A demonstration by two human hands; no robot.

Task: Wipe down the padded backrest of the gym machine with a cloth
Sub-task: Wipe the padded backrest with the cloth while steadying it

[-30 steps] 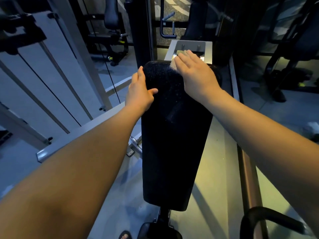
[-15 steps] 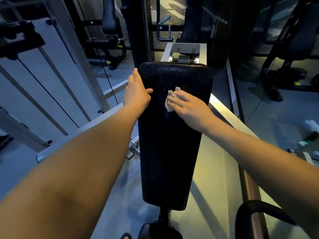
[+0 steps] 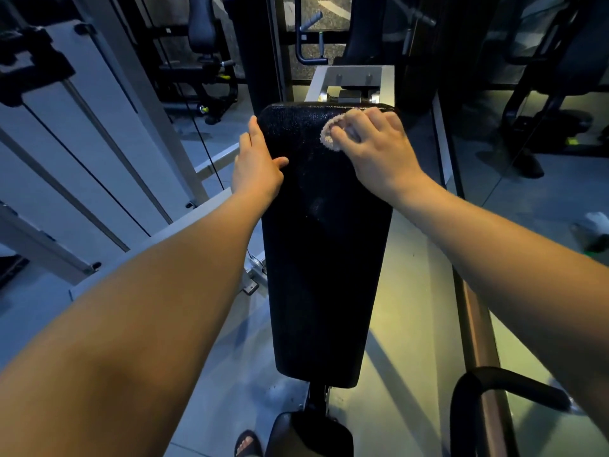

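Mid-wipe, probably early: right hand (image 3: 379,150) grips the cloth (image 3: 328,136) at the backrest's (image 3: 324,258) top right corner, left hand (image 3: 257,169) flat and relaxed on its left edge, lower pad likely left to do

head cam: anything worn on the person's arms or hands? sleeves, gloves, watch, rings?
Nothing worn that shows. The left forearm and right forearm are bare to the frame edge, with no sleeve in view. The left hand and right hand are ungloved, with no watch, band or ring visible. The light is dim, so a thin ring could be missed.
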